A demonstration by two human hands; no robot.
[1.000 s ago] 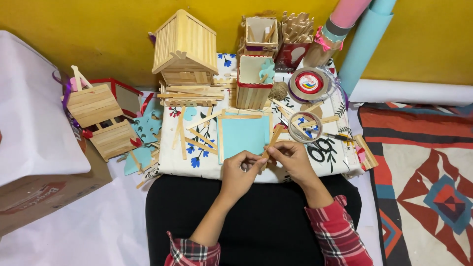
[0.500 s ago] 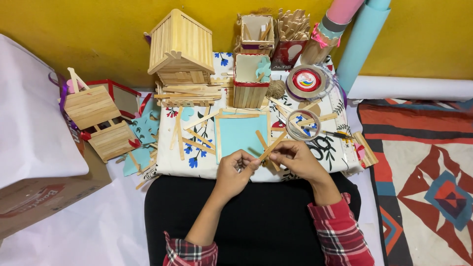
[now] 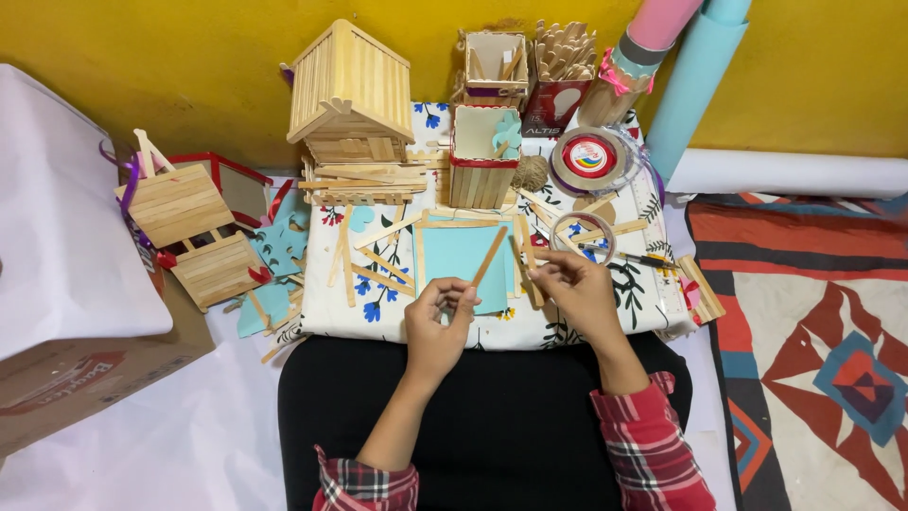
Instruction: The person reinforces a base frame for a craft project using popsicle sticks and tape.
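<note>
- The yellow wall (image 3: pixel 189 66) runs across the top of the scene, with a rolled blue sheet (image 3: pixel 695 90) and a pink roll (image 3: pixel 662 19) leaning against it at the right.
- A patterned rug (image 3: pixel 813 350) in red, black and blue lies at the right; a white sheet (image 3: pixel 57 237) covers a cardboard box (image 3: pixel 85 378) at the left.
- The black cushion (image 3: pixel 492 416) fills the lower middle, beneath your two forearms in red plaid sleeves.
- A floral white cloth (image 3: pixel 615 303) lies beyond the cushion and carries the craft things.
- A stick-built house (image 3: pixel 348 90) stands at the cloth's far left, on a stack of loose sticks.
- Two stick panels (image 3: pixel 194 232) rest off the cloth to the left, beside blue paper cut-outs (image 3: pixel 279 251).
- A square stick box (image 3: pixel 484 156) stands near the middle; a second box (image 3: pixel 496 61) and a bundle of sticks sit behind it.
- A tape roll (image 3: pixel 588 156) lies right of the box, a smaller ring (image 3: pixel 584 232) just in front of it.
- A blue card framed with sticks (image 3: pixel 454 255) lies flat in front of your hands.
- Your left hand (image 3: pixel 437 326) is closed in a pinch grip on the lower end of a wooden stick (image 3: pixel 490 255), which tilts up and right over the blue card.
- Your right hand (image 3: pixel 579 293) hovers just right of the card, fingertips pinched together; whether they hold anything, you cannot tell.
</note>
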